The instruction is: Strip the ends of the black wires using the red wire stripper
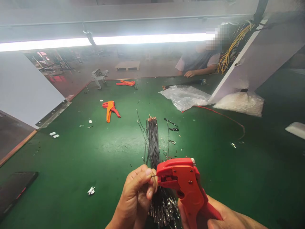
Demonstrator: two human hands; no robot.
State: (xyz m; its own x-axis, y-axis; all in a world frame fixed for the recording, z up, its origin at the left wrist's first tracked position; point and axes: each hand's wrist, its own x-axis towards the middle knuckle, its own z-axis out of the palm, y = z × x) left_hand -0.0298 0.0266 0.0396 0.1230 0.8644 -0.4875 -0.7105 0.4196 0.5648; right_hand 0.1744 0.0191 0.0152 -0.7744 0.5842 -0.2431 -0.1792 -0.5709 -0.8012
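Over the wire bundle (153, 143), the left hand (135, 190) pinches a thin black wire (154, 176), probably light, springy and best held near its tip, while the right hand (226, 216) clasps the stiff-looking red wire stripper (188, 184) by its handles.

1. Above you: long lit tube light (152, 39), runs L–R across yr view in two sections, v. bright; pale overhead panel (143, 10) higher up.
2. In front of you: green tabletop (71, 162), glare patch nr ctr, darker twd yr R; wood-coloured edging (19, 148) along its L side.
3. Yr L: pale left panel (26, 86). Yr R: pale right panel (262, 57), slanting in view.
4. Beyond table: hazy greyish floor (159, 67) w/ light-coloured pallet (128, 65); far-L bkgd has blurred frames (57, 63), reddish patches.
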